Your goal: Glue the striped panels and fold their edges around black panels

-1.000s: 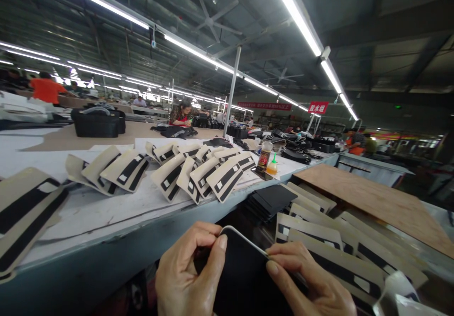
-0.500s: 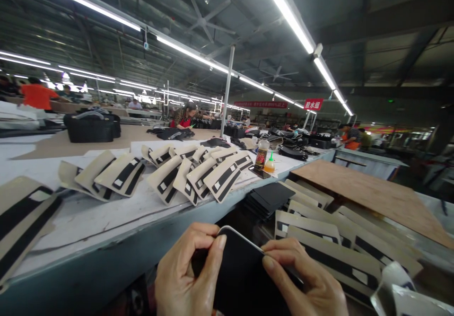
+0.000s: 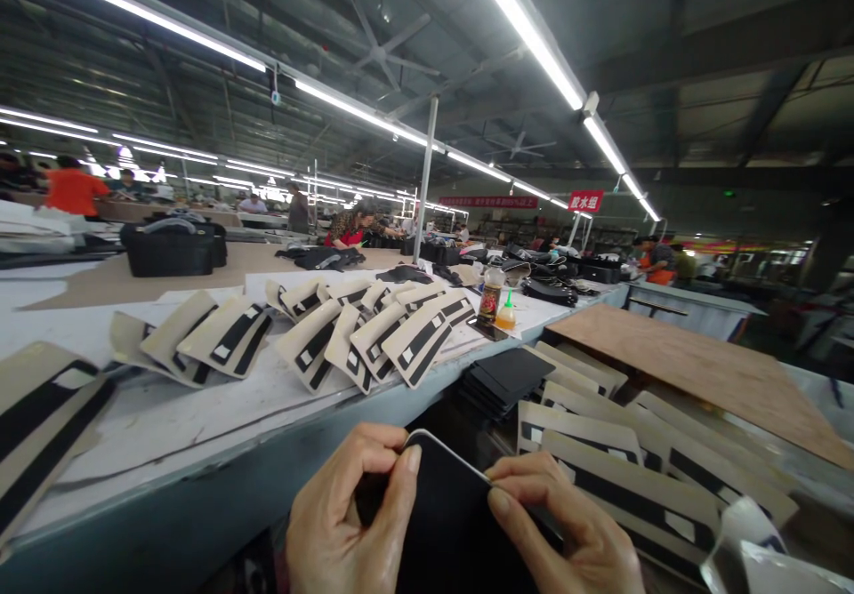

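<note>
A black panel with a pale edge and a rounded corner is held up between my two hands, below the table's front edge. My left hand pinches it at the rounded corner, thumb on the near face. With thumb and fingertips, my right hand grips the pale top edge further right. The panel's lower part runs out of view. Beige pieces with black strips lean in overlapping rows on the table, and more beige pieces lie to the right of my right hand.
A stack of black sheets lies beyond my hands. On the white-covered table stand a dark-labelled bottle and a small green-tipped bottle. A brown board is at right, a black bag at left. Other people work farther back.
Both hands keep their pinch on the black panel. My right hand has shifted slightly left along the edge. The view has moved a little.
</note>
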The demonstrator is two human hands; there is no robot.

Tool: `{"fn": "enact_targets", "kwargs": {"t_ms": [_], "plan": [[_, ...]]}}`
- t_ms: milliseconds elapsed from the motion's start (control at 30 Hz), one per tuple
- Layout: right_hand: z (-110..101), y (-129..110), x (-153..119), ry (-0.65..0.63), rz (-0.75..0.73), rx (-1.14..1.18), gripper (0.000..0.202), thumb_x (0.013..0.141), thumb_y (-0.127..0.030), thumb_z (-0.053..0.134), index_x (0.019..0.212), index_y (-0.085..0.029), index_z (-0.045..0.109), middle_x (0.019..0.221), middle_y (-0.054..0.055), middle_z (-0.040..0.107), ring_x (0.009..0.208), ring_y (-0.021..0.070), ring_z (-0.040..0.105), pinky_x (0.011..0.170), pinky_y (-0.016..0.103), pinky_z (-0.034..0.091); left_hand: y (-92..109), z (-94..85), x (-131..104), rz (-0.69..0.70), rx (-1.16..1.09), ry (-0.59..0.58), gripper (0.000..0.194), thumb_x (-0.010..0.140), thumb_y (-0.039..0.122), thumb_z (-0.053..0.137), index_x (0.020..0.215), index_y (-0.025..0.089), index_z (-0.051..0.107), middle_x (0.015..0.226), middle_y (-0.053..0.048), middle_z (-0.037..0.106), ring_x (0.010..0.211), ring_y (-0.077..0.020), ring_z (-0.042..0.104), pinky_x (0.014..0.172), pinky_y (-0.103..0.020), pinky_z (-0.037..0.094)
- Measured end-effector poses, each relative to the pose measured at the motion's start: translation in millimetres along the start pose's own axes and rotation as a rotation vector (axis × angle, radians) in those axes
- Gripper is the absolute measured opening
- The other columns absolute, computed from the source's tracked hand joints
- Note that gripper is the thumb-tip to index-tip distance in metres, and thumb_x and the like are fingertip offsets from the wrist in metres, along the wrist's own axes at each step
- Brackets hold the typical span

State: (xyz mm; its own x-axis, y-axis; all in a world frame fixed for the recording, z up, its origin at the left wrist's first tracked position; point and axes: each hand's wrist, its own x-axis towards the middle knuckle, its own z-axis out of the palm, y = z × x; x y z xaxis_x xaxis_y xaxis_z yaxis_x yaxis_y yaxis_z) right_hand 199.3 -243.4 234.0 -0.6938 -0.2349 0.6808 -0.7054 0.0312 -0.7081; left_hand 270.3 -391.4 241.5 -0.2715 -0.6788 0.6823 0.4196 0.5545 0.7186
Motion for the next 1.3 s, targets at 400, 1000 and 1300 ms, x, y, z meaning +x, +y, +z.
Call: {"fn": "enact_targets", "kwargs": {"t_ms": [400,1000,1300], "plan": [[-13.2,-13.3,13.0,-0.109,-0.215,-0.144,0.018,0.09,-0.01,0.07,0.079,-0.024,0.073,0.087,0.0,0.076,0.081,0.0161,0.073,0.077,0.028,0.059,-3.7,-24.6,14.3,-0.031,-0.076,-0.125,0.011,0.078,0.017,0.08,0.077,0.022,0.07,0.08,0.001,0.08,0.065,-0.0141,0.076,0.059,-0.015,0.06],[-17.8,-21.6,27.0,-0.164,-0.293,-0.218,0.018,0.091,-0.01,0.068,0.079,-0.023,0.071,0.086,0.0,0.077,0.08,0.0175,0.072,0.08,0.034,0.057,-9.4,-43.3,41.5,0.41,0.234,-0.472,0.014,0.092,0.023,0.07,0.101,0.033,0.076,0.096,0.006,0.077,0.079,-0.0086,0.076,0.07,-0.007,0.056],[-17.2,-24.3,27.2,-0.16,-0.325,-0.231,0.019,0.09,-0.008,0.067,0.081,-0.024,0.069,0.086,0.0,0.077,0.079,0.0175,0.071,0.082,0.036,0.057,-4.8,-45.0,41.9,0.395,0.211,-0.467,0.018,0.093,0.023,0.068,0.104,0.035,0.076,0.097,0.005,0.076,0.078,-0.0086,0.076,0.067,-0.008,0.056]]}}
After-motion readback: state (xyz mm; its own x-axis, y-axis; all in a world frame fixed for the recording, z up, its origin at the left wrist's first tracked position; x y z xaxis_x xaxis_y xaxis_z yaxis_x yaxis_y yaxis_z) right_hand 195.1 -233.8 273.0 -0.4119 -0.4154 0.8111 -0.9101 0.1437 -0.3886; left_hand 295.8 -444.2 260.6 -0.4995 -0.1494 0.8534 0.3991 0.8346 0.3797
